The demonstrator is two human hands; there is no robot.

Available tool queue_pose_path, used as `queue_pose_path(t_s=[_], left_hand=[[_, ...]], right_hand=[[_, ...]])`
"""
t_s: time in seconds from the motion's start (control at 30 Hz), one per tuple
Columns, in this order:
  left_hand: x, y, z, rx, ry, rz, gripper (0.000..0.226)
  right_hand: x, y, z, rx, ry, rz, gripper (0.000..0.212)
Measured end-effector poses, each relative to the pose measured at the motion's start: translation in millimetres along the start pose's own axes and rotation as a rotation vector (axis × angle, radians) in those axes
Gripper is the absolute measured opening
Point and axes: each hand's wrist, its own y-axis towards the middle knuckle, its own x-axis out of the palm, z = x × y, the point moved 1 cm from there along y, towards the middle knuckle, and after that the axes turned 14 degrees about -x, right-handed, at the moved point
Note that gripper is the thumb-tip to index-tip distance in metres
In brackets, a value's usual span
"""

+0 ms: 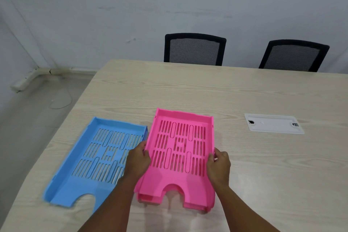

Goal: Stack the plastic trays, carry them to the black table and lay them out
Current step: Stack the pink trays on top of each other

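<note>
A pink slotted plastic tray (178, 152) sits in front of me on the light wooden table (207, 88), with a second pink tray nested under it, its edge showing at the near end. My left hand (138, 160) grips the pink tray's left wall and my right hand (219, 165) grips its right wall. A blue tray (90, 162) of the same shape lies flat just to the left, partly hidden by my left forearm. No black table is in view.
A white cable hatch cover (274, 124) is set into the table at the right. Two black mesh chairs (194, 49) (292, 55) stand behind the far edge. The table's left edge drops to a grey floor with a cable.
</note>
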Motion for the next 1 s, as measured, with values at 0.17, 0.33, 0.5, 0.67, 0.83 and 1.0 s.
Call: queue_pose_path(t_s=[0.17,0.33,0.5,0.67,0.83,1.0], left_hand=[[4,-1,-2,-0.010,-0.013,0.007,0.040],[3,-1,-14,-0.024,-0.007,0.011,0.033],[8,-5,-13,-0.044,-0.033,0.013,0.034],[12,-1,-10,-0.099,-0.147,-0.082,0.035],[11,7,-15,-0.205,-0.176,-0.244,0.048],[11,9,-10,-0.213,-0.096,-0.251,0.061]], right_hand=[[-5,6,1,0.000,-0.006,-0.039,0.022],[-2,-2,2,0.021,-0.010,-0.070,0.022],[-1,-10,5,0.055,0.005,-0.076,0.027],[1,-6,9,0.136,0.066,-0.108,0.030],[0,-6,7,0.306,0.240,-0.169,0.060],[-2,-13,7,0.345,0.365,-0.246,0.045]])
